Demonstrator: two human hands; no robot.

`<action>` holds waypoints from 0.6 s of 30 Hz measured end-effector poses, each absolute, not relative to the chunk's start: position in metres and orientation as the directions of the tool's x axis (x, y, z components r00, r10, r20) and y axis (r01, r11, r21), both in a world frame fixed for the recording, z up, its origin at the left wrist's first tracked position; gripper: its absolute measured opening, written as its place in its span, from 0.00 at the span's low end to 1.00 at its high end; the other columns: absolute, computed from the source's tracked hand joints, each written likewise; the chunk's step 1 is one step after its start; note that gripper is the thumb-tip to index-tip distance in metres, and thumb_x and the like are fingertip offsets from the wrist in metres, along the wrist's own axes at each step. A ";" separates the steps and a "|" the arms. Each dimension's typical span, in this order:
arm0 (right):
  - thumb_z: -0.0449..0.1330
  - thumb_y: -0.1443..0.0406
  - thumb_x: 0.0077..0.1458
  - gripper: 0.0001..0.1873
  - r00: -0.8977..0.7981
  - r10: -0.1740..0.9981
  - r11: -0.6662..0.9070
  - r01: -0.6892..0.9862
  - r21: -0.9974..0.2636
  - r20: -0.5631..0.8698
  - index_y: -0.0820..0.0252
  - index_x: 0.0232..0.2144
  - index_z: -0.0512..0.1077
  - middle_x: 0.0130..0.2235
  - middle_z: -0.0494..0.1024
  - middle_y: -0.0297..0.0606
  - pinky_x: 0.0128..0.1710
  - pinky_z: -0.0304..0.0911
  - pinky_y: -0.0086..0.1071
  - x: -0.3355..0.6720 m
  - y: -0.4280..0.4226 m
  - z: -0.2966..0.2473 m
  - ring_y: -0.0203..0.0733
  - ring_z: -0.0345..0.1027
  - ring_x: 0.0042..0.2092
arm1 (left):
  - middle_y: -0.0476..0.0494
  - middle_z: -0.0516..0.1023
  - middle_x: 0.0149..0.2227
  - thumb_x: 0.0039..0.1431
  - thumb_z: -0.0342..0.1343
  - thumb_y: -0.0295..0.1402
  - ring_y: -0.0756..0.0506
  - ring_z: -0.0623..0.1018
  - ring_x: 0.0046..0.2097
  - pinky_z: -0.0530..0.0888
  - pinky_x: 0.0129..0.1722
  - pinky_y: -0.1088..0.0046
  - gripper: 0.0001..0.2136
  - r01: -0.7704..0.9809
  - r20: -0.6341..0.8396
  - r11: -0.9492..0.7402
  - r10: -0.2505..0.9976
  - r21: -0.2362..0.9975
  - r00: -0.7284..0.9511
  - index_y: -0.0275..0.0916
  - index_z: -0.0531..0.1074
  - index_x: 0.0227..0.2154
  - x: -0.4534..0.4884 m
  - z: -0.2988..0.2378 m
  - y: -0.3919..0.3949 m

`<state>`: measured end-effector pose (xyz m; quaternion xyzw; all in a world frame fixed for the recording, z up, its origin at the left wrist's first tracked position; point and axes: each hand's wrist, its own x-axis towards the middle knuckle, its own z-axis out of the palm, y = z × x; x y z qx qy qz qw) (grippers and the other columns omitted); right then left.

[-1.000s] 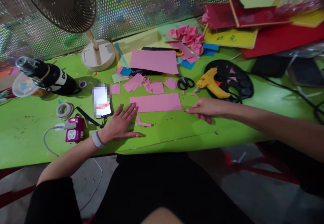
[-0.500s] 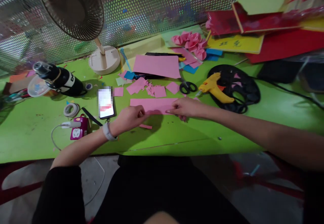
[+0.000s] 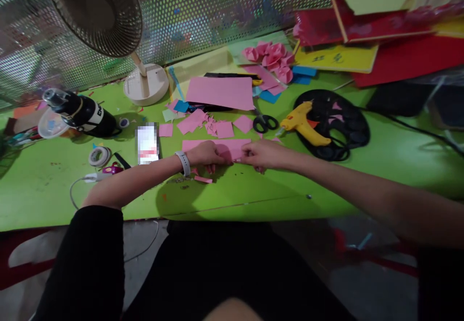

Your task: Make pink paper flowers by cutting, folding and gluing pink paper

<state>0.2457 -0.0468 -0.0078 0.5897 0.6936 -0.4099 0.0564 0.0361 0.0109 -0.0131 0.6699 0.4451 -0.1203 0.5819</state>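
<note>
A long pink paper strip (image 3: pixel 203 144) lies on the green table (image 3: pixel 43 185) in front of me. My left hand (image 3: pixel 206 155) has its fingers curled onto the strip's near edge. Facing it, my right hand (image 3: pixel 263 154) pinches the same strip from the right, and the two hands nearly touch in the middle. A white band is on my left wrist. Small pink scraps (image 3: pixel 203 179) lie just below my left hand.
Beyond the strip lie several pink squares (image 3: pixel 217 126), black scissors (image 3: pixel 264 123), a yellow glue gun (image 3: pixel 302 124) on a black tray, a larger pink sheet (image 3: pixel 221 92) and pink paper flowers (image 3: pixel 271 57). Left: phone (image 3: pixel 147 144), tape roll (image 3: pixel 98 155), black bottle (image 3: pixel 81 113), fan (image 3: pixel 108 21).
Both hands have come together from the strip's two ends to its middle. The left hand, flat on the table a second ago, now curls onto the strip.
</note>
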 end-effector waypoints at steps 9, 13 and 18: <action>0.57 0.52 0.61 0.17 -0.270 0.789 -0.019 0.887 -0.461 -0.552 0.58 0.28 0.68 0.24 0.80 0.33 0.30 0.60 0.31 0.243 -0.051 -0.001 0.40 0.77 0.27 | 0.43 0.76 0.20 0.49 0.67 0.50 0.49 0.75 0.22 0.73 0.24 0.69 0.21 0.857 -0.743 0.024 0.510 0.515 0.432 0.35 0.74 0.17 -0.010 -0.003 0.027; 0.56 0.52 0.61 0.17 -0.272 0.800 0.002 0.892 -0.451 -0.534 0.57 0.28 0.68 0.23 0.79 0.32 0.29 0.58 0.31 0.243 -0.052 -0.002 0.40 0.76 0.27 | 0.43 0.76 0.18 0.51 0.65 0.51 0.50 0.73 0.20 0.72 0.24 0.71 0.22 0.890 -0.748 0.039 0.559 0.455 0.357 0.35 0.75 0.18 -0.053 0.009 0.029; 0.54 0.49 0.61 0.20 -0.302 0.803 0.041 0.888 -0.458 -0.514 0.57 0.27 0.68 0.21 0.77 0.34 0.28 0.57 0.32 0.239 -0.050 -0.007 0.41 0.74 0.26 | 0.43 0.74 0.16 0.58 0.60 0.49 0.49 0.73 0.18 0.71 0.24 0.72 0.25 0.935 -0.674 -0.009 0.690 0.355 0.263 0.36 0.69 0.13 -0.083 0.029 0.022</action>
